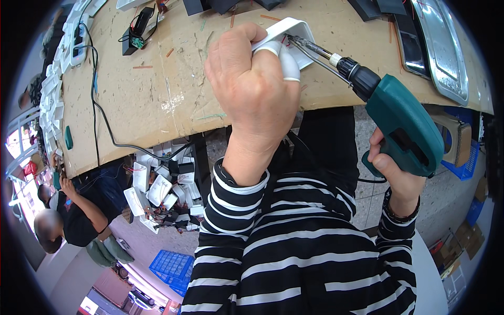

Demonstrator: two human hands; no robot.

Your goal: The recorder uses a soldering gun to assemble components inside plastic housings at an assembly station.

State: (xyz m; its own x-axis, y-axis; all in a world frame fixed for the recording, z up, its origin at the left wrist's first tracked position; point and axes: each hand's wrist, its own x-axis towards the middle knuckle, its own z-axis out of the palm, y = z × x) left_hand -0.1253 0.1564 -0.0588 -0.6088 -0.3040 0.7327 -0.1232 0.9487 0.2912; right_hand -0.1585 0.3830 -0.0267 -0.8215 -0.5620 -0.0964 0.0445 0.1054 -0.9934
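Observation:
My left hand (254, 86) is closed around a small white plastic housing (287, 25), tilted above the near part of the table. White finger covers (289, 64) sit on at least two of its fingers. My right hand (395, 172) grips a green soldering gun (403, 118) by its handle. The gun's metal tip (311, 47) and a thin feed tube beside it reach into the open side of the housing, close to my left fingers. A bit of red wire shows inside; whether the tip touches anything there, I cannot tell.
A cardboard-covered table (173, 79) carries a black box with a green circuit board (135, 43), a black cable (100, 107) and a metal tray (443, 50). White housings (160, 189) fill a container below the table's edge. Another person (86, 215) works at the left.

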